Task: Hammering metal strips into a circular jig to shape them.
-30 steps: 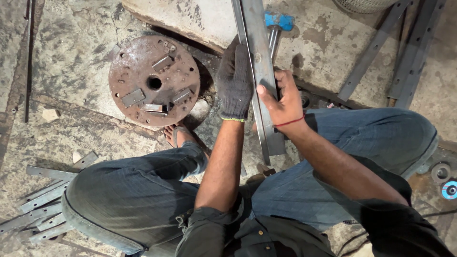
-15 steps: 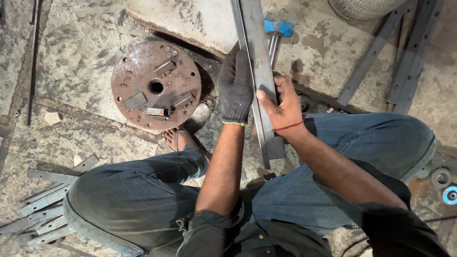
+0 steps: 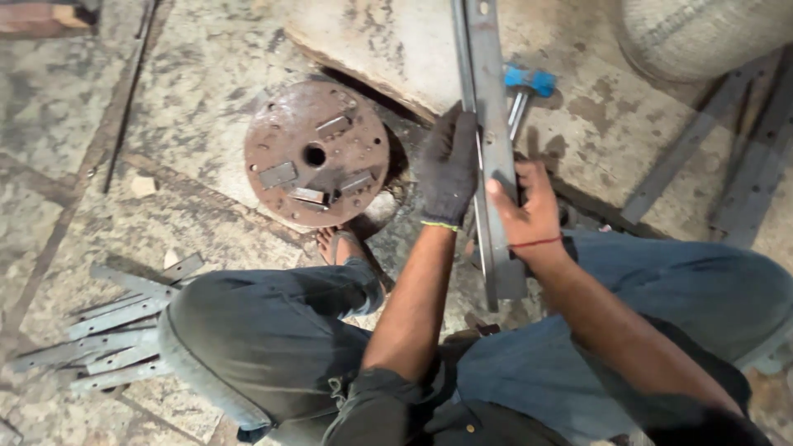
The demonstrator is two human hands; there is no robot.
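Observation:
A long grey steel angle bar [image 3: 489, 107] runs from the top of the view down between my knees. My left hand [image 3: 448, 168], in a dark glove, grips the bar's left edge. My bare right hand [image 3: 525, 209], with a red thread at the wrist, holds the bar from the right, thumb across its face. I squat on the floor in blue trousers, one sandalled foot [image 3: 337, 244] showing just left of my left forearm.
A rusty round steel disc [image 3: 316, 154] with small welded blocks lies to the left. A blue-headed hammer [image 3: 526, 85] rests right of the bar. Several cut steel strips [image 3: 111, 318] lie at lower left, more bars [image 3: 727, 140] at right, a woven sack [image 3: 702, 33] at top right.
The view has shifted slightly. Both hands stay on the bar; the right hand has slid a little lower along it.

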